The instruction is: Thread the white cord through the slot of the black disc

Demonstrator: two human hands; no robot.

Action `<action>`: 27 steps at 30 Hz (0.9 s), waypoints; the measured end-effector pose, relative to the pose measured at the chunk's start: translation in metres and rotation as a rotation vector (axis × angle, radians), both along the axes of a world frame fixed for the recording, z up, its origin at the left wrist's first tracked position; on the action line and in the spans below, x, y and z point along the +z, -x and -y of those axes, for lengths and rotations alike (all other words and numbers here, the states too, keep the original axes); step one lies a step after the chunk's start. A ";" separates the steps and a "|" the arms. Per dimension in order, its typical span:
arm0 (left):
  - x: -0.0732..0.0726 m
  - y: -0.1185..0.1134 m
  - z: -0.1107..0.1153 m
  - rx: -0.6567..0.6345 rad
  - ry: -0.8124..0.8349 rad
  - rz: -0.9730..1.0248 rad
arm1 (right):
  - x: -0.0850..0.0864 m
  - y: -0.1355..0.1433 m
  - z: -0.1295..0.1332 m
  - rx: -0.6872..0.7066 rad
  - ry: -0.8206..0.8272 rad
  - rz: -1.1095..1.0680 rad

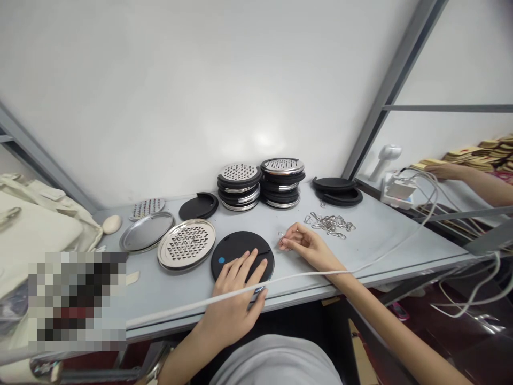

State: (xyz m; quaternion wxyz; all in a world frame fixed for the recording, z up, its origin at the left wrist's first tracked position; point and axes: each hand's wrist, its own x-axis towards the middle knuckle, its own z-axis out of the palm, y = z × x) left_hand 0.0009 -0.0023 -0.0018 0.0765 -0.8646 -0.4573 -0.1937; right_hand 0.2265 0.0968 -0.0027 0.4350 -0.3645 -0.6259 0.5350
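Observation:
A round black disc (240, 248) with a blue dot lies flat near the table's front edge. My left hand (236, 294) rests on its front right part, fingers stretched out and apart, thumb at the rim. To the right of the disc, my right hand (302, 245) is closed in a pinch on a small metal wire clip (281, 235), just above the tabletop. Behind that hand lies a loose pile of similar metal clips (331, 223). Left of the disc is a round metal grater plate (186, 243) with coarse holes.
Two stacks of graters in black holders (239, 187) stand against the wall. Black holders (336, 191) lie at the back right, a metal disc (147, 231) at left. A white cable (304, 274) crosses in front. Another person's hand (444, 171) is at far right.

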 end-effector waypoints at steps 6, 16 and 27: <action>0.001 -0.001 0.000 -0.003 0.007 0.021 | 0.000 -0.002 0.002 -0.137 -0.211 0.207; -0.001 0.000 0.000 0.002 -0.004 0.006 | 0.003 -0.004 0.002 -0.193 -0.282 0.326; 0.002 -0.001 0.000 0.007 0.009 0.021 | -0.004 0.000 0.003 -0.261 -0.339 0.197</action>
